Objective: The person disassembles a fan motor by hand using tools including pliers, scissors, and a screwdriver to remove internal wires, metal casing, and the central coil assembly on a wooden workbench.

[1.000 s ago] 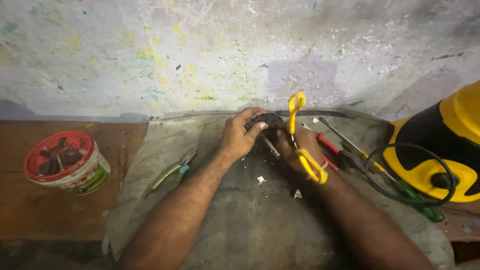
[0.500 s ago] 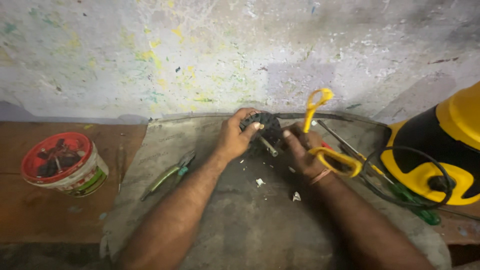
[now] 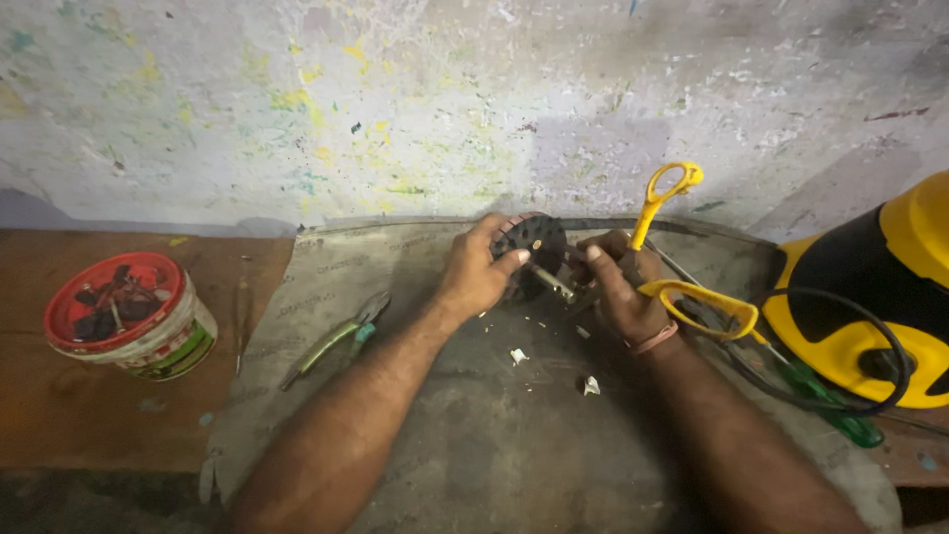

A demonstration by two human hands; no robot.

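My left hand (image 3: 476, 275) grips a dark round motor part (image 3: 531, 244) with a metal shaft sticking out toward me, held just above the grey mat (image 3: 494, 445). My right hand (image 3: 618, 287) holds yellow-handled scissors (image 3: 682, 247), its fingers meeting the shaft end. One scissor loop points up, the other lies out to the right over my wrist. The scissor blades are hidden behind my right hand.
A red-lidded white tub (image 3: 129, 316) of small dark parts stands at left on the brown floor. Green-handled pliers (image 3: 336, 336) lie on the mat's left side. A yellow and black machine (image 3: 870, 297) with a black cord sits at right, a green screwdriver (image 3: 830, 405) beside it. Paint-flecked wall behind.
My right hand has turned the scissors so the handles spread up and to the right. Both hands lifted the motor part slightly and closer together.
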